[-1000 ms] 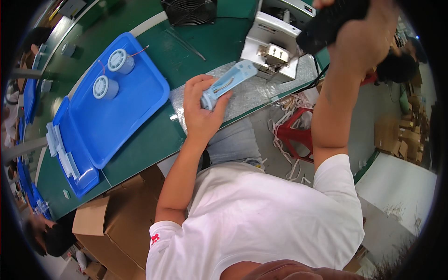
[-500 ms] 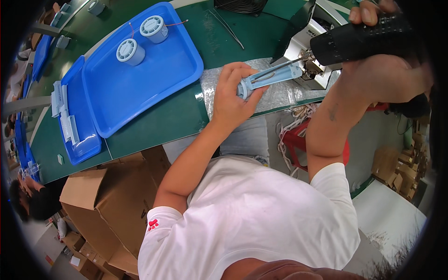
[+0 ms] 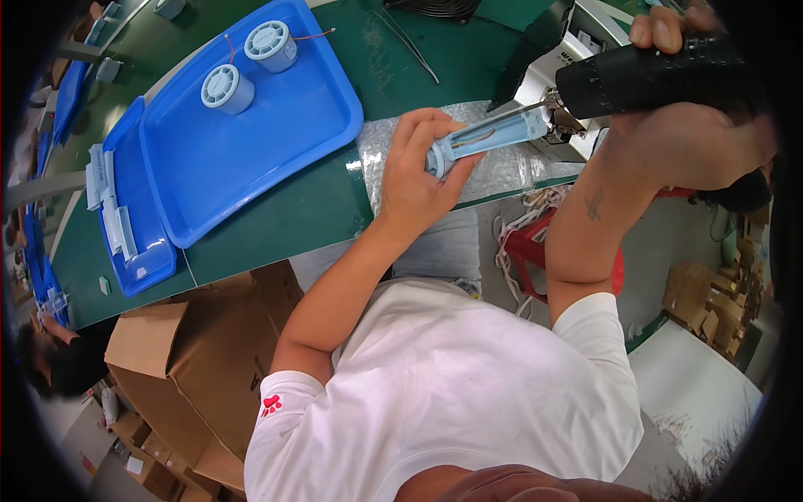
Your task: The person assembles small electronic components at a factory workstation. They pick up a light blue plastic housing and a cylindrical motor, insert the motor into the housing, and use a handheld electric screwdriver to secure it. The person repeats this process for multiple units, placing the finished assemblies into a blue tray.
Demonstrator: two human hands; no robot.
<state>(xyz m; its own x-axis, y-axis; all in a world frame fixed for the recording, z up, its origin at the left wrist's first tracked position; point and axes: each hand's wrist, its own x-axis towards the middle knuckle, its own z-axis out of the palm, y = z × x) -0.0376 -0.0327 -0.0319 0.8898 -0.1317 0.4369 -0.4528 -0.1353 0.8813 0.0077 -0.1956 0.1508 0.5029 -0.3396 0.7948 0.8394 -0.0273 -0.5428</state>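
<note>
My left hand [image 3: 411,180] is closed round the round end of a light blue plastic housing [image 3: 512,134], a long open trough with thin wires lying inside. The housing is held over bubble wrap, its far end pointing right. My right hand [image 3: 690,138] grips a black electric screwdriver [image 3: 619,82]. The screwdriver's long thin bit [image 3: 529,109] slants down left over the trough; whether its tip touches a screw cannot be made out. Left of my hands, two round light blue vented parts [image 3: 227,89] with thin wires stand in a blue tray [image 3: 251,188].
A silver metal machine with a black cover [image 3: 544,71] stands behind the screwdriver. Tweezers [image 3: 408,43] and a black fan [image 3: 435,7] lie on the green table. More light blue housings [image 3: 120,230] rest in a second blue tray. An open cardboard box [image 3: 213,356] sits below the table's edge.
The view has shifted slightly. The housing's far end has moved a little right, nearer the screwdriver, and the wires in the trough show more. Both hands keep their holds.
</note>
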